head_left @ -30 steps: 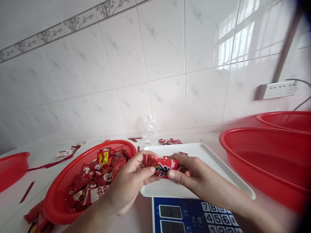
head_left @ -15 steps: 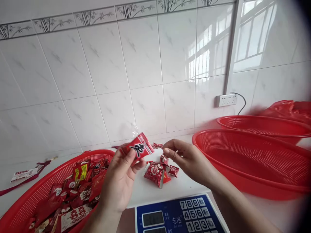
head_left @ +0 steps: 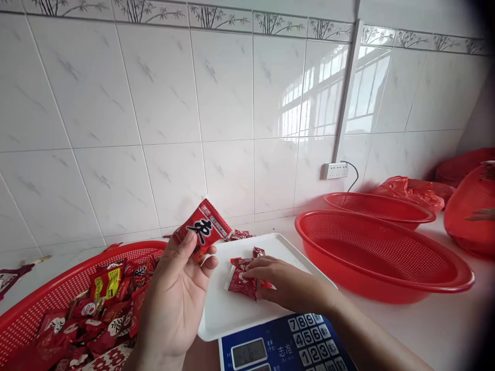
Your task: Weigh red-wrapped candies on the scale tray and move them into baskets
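Observation:
My left hand [head_left: 176,288] is closed on a red snack packet [head_left: 203,229] with a large black character, held up with thumb and fingers. My right hand [head_left: 290,281] is down over the small pile of red snack packets [head_left: 240,283] on the white tray [head_left: 216,324] of the scale. Its fingers and thumb close around some of these packets and partly hide them. Below the tray shows the scale's blue panel [head_left: 284,335], with a display and number keys. At the left, a red basket [head_left: 50,288] holds many wrapped packets [head_left: 104,314].
Two red perforated basins [head_left: 371,283] stand at the right, one behind the other. Red plastic bags [head_left: 410,193] lie behind them. More small packets [head_left: 238,235] lie behind the tray near the tiled wall, which carries a socket strip [head_left: 334,170].
The right hand has come down from above the tray onto the packet pile. The left hand still holds its packet, now turned more upright. The view has shifted right.

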Demonstrator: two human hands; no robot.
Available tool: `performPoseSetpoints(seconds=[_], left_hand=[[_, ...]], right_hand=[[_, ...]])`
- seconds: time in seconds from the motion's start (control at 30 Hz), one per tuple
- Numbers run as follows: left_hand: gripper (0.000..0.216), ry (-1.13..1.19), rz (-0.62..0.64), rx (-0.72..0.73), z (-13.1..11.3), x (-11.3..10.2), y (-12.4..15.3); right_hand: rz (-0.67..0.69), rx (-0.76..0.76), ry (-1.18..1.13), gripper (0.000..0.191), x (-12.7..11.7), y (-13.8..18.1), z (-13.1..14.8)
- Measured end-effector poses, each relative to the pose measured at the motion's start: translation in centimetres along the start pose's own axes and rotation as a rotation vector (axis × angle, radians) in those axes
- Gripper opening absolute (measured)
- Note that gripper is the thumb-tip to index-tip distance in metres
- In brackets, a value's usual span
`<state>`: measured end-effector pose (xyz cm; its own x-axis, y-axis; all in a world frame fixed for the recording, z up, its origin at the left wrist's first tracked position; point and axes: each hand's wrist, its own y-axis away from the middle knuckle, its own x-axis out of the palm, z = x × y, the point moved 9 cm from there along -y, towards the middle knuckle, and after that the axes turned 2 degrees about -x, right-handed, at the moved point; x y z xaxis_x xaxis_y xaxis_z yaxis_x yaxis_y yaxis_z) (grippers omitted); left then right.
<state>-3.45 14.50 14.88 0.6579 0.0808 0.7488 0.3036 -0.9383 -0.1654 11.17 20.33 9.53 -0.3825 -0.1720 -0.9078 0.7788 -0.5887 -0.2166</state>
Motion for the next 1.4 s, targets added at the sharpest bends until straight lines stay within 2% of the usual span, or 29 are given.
performPoseSetpoints(seconds=[0.1,0.23,0.3,0.4,0.47,0.53,0.63,0.7,0.83,0.97,1.23,1.4], left_hand=[[0.014,-0.001,0.059,0.009,-0.6,0.2,-0.2],[0.012,0.009,0.125,0.003,-0.7,0.7,-0.1],[0.011,0.013,0.163,-0.011,-0.5,1.1,0.1],[0.01,0.017,0.214,-0.029,-0.3,1.5,0.4],[0.009,0.021,0.24,-0.038,-0.2,1.7,0.6],[0.008,0.025,0.261,-0.043,-0.3,1.8,0.9],[0.006,0.02,0.292,-0.034,-0.5,2.1,1.3],[0.005,0.012,0.312,-0.025,-0.6,2.2,1.6],[0.005,-0.007,0.327,-0.016,-0.6,2.3,1.9],[0.004,-0.012,0.339,-0.014,-0.6,2.4,2.0],[0.007,-0.003,0.331,0.007,-1.3,2.2,2.1],[0.008,0.003,0.308,0.007,-1.5,2.0,2.1]], right_hand=[[0.015,-0.015,-0.005,0.038,0.0,0.3,-0.4],[-0.012,0.181,-0.008,0.029,-1.5,0.8,-3.0],[-0.001,0.255,-0.04,0.046,-1.7,0.7,-3.8],[0.123,0.308,-0.083,0.079,0.0,-0.1,-3.8],[0.215,0.313,-0.061,0.087,1.6,-0.8,-3.4],[0.244,0.251,-0.008,0.083,2.7,-1.5,-2.6],[0.157,0.105,0.078,0.069,3.0,-2.5,-1.4],[0.073,0.071,0.143,0.058,2.6,-2.8,-1.3],[-0.051,0.108,0.241,0.044,2.0,-3.0,-1.8],[-0.133,0.156,0.242,0.032,1.3,-3.3,-2.0],[-0.35,0.34,0.109,0.034,-2.6,-2.6,-4.5],[-0.495,0.464,0.042,0.04,-7.2,0.1,-7.3]])
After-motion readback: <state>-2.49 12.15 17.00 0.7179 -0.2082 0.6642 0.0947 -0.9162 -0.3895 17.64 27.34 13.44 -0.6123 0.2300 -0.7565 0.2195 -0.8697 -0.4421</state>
